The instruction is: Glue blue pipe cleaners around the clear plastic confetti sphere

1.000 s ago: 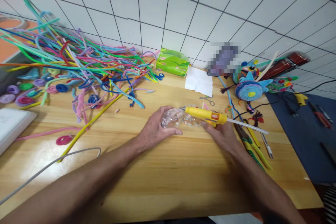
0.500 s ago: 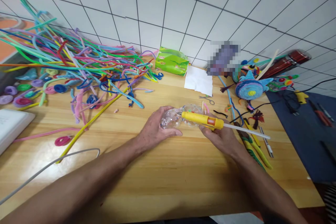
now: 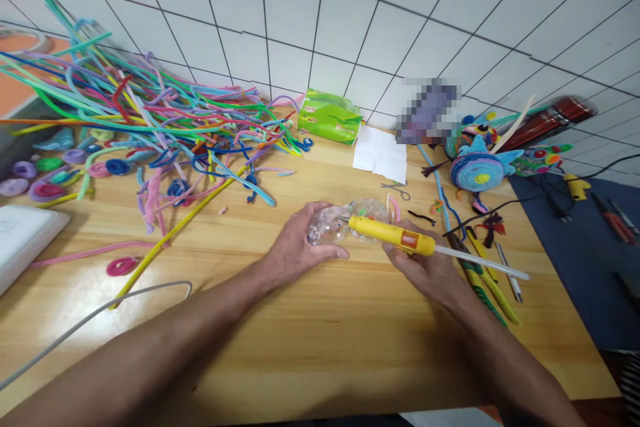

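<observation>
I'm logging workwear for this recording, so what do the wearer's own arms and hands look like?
The left hand and right hand are ungloved, and no watch or bracelet shows at either wrist. The left forearm and right forearm show no sleeve. Some fingers are hidden, so rings can't be ruled out.

The left hand (image 3: 303, 240) and right hand (image 3: 425, 270) are bare; the left forearm (image 3: 190, 323) and right forearm (image 3: 495, 340) likewise, tapering toward the wrists; a dark strip (image 3: 350, 422), perhaps clothing, shows along the bottom edge.
</observation>
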The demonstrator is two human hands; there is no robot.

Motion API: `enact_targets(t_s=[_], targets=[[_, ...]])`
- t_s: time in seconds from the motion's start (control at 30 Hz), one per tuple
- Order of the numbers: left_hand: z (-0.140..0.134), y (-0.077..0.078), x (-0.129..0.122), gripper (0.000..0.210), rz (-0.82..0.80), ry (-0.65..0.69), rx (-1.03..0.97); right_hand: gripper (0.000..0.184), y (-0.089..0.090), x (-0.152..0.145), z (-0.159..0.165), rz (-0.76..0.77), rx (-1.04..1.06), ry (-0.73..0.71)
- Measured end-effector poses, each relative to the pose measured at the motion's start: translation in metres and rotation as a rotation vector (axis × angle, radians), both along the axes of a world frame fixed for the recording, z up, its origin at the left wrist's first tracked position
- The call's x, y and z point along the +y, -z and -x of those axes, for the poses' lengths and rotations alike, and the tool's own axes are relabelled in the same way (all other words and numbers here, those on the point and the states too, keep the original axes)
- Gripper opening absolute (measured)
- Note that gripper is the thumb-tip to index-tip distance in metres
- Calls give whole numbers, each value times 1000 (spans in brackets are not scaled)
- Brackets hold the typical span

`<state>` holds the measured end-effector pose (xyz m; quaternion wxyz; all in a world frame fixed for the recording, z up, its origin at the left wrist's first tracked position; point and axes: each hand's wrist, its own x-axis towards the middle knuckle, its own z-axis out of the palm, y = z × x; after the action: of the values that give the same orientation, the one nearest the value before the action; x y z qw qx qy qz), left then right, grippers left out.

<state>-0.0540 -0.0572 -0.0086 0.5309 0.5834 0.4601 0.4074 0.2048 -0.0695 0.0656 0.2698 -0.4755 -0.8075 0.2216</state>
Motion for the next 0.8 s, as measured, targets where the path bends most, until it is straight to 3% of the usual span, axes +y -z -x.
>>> enact_targets(t_s=[0.17,0.47,0.8], targets=[[0,1,0,91,-6,-2,-3,10,1,0,-2,7,-14,3],[1,0,0,91,-21,1,9,12,-8,1,0,-118,-132,-82],[0,0,0,92,-19,1,6,11,-7,3,0,-228,-169,-113]])
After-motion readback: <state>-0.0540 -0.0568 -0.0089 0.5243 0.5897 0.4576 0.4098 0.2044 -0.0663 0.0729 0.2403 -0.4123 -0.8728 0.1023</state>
